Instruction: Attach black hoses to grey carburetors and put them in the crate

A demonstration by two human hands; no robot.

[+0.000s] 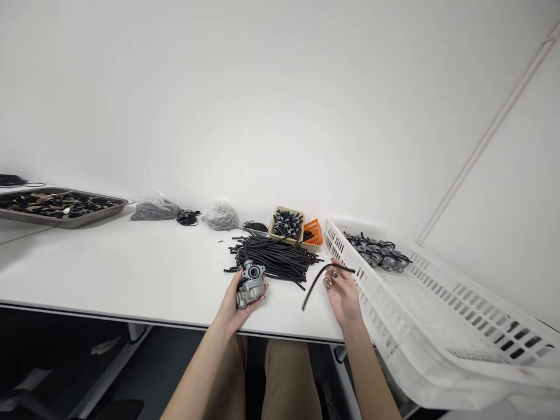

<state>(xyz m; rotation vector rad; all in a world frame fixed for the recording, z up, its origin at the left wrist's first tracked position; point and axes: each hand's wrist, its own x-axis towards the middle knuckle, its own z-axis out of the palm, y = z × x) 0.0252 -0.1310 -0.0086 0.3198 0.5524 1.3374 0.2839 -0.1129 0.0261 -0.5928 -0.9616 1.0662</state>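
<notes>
A grey metal carburetor (252, 287) rests in my left hand (234, 303), its round bore facing up toward me above the front of the table. My right hand (341, 294) pinches a thin black rubber hose (315, 284) near its upper end; the hose curves down to the left, and its lower end hangs free. Between and behind the hands lies a pile of similar black hoses (275, 255). The hose in my right hand and the carburetor are apart.
On the right stands a white slatted crate (394, 315) with several carburetors (378, 252) at its far end. Behind the hoses are a yellow basket of small parts (286, 224) and an orange basket (315, 232). Plastic bags (220, 216) and a metal tray (87, 217) line the wall side.
</notes>
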